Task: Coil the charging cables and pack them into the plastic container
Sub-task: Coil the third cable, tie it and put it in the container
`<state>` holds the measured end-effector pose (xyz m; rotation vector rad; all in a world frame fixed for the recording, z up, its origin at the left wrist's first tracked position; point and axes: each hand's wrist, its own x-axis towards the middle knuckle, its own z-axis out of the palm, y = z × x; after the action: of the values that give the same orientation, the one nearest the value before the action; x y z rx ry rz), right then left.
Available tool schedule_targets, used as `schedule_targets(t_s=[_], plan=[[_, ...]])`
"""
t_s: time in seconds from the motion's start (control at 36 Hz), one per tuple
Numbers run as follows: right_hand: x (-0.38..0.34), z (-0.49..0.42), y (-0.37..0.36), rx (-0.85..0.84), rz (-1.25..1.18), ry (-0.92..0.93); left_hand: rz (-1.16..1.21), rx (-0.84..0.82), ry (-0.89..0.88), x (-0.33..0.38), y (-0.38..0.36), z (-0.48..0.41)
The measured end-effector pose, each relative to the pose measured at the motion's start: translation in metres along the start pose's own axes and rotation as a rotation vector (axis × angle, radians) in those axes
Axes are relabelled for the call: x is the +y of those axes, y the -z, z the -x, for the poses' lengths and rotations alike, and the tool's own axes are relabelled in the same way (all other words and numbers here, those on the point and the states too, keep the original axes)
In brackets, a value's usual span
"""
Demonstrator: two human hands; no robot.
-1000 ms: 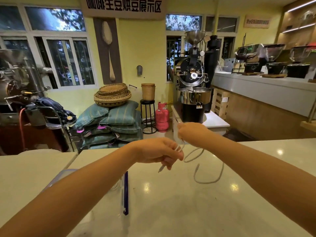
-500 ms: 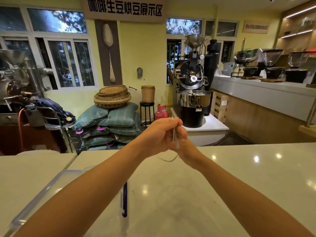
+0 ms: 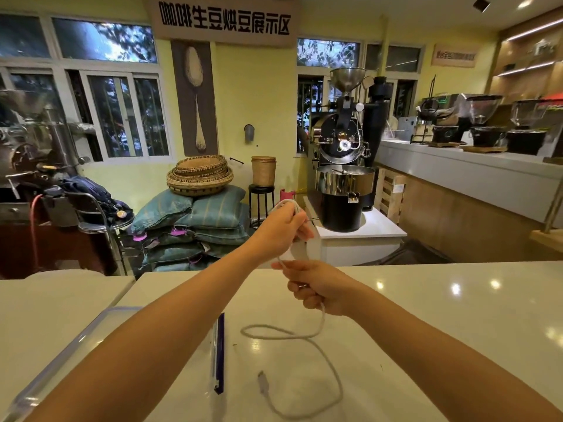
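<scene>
Left hand [image 3: 283, 226] raised, gripping white cable [image 3: 316, 330] loops; right hand [image 3: 316, 287] below pinches same cable. Loose tail lies on worktop [image 3: 426, 315] beside plastic container [image 3: 61, 360].

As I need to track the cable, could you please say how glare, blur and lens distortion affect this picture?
Head view: wide-angle bending bows the window frames; ceiling lights leave small glare spots on the glossy counter, none on the cable; the white cable shows only faintly against it; where the left hand holds it, it looks slightly blurred.
</scene>
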<state>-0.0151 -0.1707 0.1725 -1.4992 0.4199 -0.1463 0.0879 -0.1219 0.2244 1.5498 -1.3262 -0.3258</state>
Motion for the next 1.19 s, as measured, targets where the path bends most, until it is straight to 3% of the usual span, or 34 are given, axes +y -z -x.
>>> schedule_targets(t_s=[0.17, 0.36, 0.39, 0.47, 0.56, 0.72, 0.86, 1.08, 1.19], plan=[[-0.023, 0.009, 0.011, 0.040, 0.461, -0.017, -0.535, -0.045, 0.026, -0.022, 0.002, 0.004], [-0.047, 0.021, 0.034, 0.101, 0.719, -0.068, -0.592, -0.088, 0.103, -0.041, 0.017, 0.014], [-0.051, 0.024, 0.040, 0.104, 0.680, -0.080, -0.559, -0.103, 0.133, -0.044, 0.021, 0.014], [-0.065, 0.030, 0.055, 0.075, 0.309, -0.099, -0.104, -0.193, 0.209, -0.046, 0.028, 0.025], [-0.071, 0.031, 0.063, 0.090, -0.090, -0.054, -0.127, -0.276, 0.200, -0.045, 0.030, 0.037], [-0.069, 0.022, 0.065, 0.197, -0.464, 0.086, -0.087, -0.435, 0.190, -0.032, 0.018, 0.052], [-0.066, 0.011, 0.059, 0.175, -0.513, 0.181, -0.048, -0.521, 0.196, -0.026, 0.015, 0.054], [-0.052, -0.012, 0.062, 0.068, 0.022, 0.283, 0.314, -0.667, 0.248, -0.014, 0.026, 0.046], [-0.044, -0.018, 0.059, 0.012, -0.031, 0.260, 0.544, -0.708, 0.167, -0.005, 0.033, 0.037]])
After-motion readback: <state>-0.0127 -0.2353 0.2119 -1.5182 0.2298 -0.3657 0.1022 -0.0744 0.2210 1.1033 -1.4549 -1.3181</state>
